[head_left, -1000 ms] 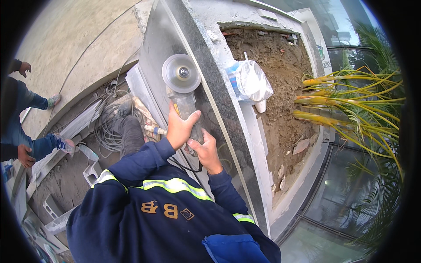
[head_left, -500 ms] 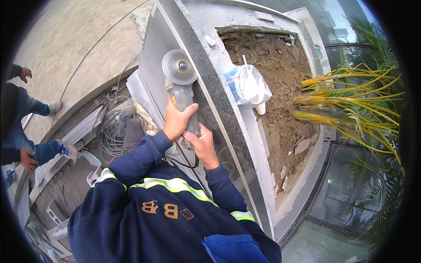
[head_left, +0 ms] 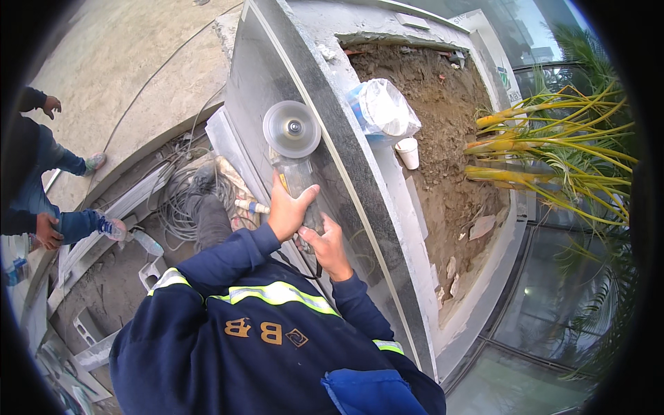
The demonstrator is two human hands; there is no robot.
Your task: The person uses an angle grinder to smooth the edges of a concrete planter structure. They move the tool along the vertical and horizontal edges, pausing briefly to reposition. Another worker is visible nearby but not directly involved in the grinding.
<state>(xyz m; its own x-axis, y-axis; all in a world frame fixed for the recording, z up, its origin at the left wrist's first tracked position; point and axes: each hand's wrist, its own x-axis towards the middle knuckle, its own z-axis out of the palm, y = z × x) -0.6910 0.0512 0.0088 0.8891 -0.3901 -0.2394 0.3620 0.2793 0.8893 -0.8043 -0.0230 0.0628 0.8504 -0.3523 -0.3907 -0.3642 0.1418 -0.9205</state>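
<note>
Both my hands are wrapped round an angle grinder (head_left: 298,176) with a round disc (head_left: 292,129) at its far end. My left hand (head_left: 287,207) grips the body just behind the disc, thumb across the top. Farther back, my right hand (head_left: 329,245) closes on the rear of the body, where a dark cord hangs down. The disc lies over the grey polished stone face (head_left: 256,76) of the planter wall, left of its pale edge strip. Whether the disc touches the stone I cannot tell.
A plastic-bagged container (head_left: 384,111) and a white cup (head_left: 408,153) stand on the planter's inner edge. Soil (head_left: 443,104) and a yellow-stemmed palm (head_left: 512,149) lie beyond. Coiled cable (head_left: 181,200) and stone offcuts are at left. Another person's leg (head_left: 72,225) shows at far left.
The grinder and both hands have shifted slightly right and nearer to me. The view has moved a little, showing the cup more fully. My grip stays the same.
</note>
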